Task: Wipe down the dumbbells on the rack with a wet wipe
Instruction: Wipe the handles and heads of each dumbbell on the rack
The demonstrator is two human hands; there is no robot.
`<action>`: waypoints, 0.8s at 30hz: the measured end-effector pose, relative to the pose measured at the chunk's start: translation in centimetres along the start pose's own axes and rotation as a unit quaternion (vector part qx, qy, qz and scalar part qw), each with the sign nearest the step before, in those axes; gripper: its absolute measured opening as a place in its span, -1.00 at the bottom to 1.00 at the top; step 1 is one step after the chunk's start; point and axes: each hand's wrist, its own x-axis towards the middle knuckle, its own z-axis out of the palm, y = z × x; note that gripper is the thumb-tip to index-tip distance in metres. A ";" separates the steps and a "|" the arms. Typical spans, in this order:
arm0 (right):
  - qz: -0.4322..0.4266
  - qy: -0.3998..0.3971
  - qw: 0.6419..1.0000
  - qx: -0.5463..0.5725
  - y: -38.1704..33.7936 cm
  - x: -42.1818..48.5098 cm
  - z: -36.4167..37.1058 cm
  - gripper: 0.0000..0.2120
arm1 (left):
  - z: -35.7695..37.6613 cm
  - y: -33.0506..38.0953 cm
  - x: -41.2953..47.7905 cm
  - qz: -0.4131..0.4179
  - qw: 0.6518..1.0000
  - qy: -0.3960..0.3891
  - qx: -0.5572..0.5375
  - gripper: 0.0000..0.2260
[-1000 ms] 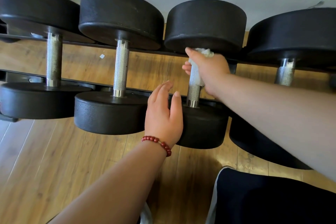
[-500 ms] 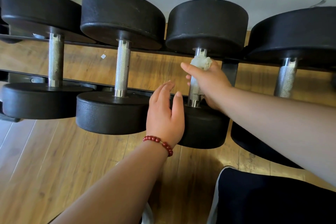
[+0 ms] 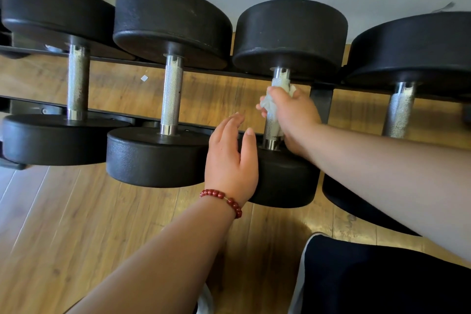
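Several black dumbbells with knurled steel handles lie side by side on a low black rack (image 3: 321,99). My right hand (image 3: 293,115) grips a white wet wipe (image 3: 270,103) wrapped round the handle of the third dumbbell (image 3: 290,38), near the handle's middle. My left hand (image 3: 230,160) rests with straight fingers on the near head of that same dumbbell (image 3: 285,181); a red bead bracelet circles its wrist. The lower part of the handle shows bare under my right hand.
Another dumbbell (image 3: 170,20) sits just left, a further one (image 3: 56,13) at far left, a larger one (image 3: 418,46) at right. Wooden floor (image 3: 76,224) lies below the rack, a grey wall behind. My dark trouser leg (image 3: 382,280) fills the lower right.
My right hand slid the wipe down the handle from its top end toward the middle and lower part. My left hand stayed on the near head.
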 end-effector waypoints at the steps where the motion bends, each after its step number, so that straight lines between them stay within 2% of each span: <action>1: 0.010 -0.016 1.000 -0.019 0.2 -0.1 -0.2 -0.77 | 0.0 0.0 0.0 -0.001 1.000 0.000 -0.002 -0.62; 4: 0.017 -0.027 0.999 0.021 -1.2 0.5 -0.4 -0.95 | 0.0 0.1 -0.1 -0.001 1.000 0.001 -0.003 -0.63; 9: 0.016 -0.010 0.998 0.066 -1.7 0.8 0.1 -0.96 | 0.0 0.1 -0.1 0.003 1.000 0.006 -0.003 -0.63; 12: 0.036 -0.042 0.998 0.027 0.0 0.5 -0.4 -0.94 | -0.1 0.1 -0.1 0.000 1.000 0.000 0.000 -0.61; 18: -0.054 -0.028 0.996 0.062 -1.5 1.4 -0.4 -0.86 | 0.0 0.1 0.0 0.003 1.000 0.004 -0.001 -0.63; 22: -0.050 -0.099 0.994 -0.017 -0.1 0.2 -1.4 -0.72 | 0.0 0.1 0.0 0.002 1.000 0.001 0.003 -0.62; 24: -0.040 -0.081 0.996 0.013 -0.9 0.9 -1.4 -0.73 | 0.0 0.2 0.0 0.000 1.000 0.003 -0.001 -0.63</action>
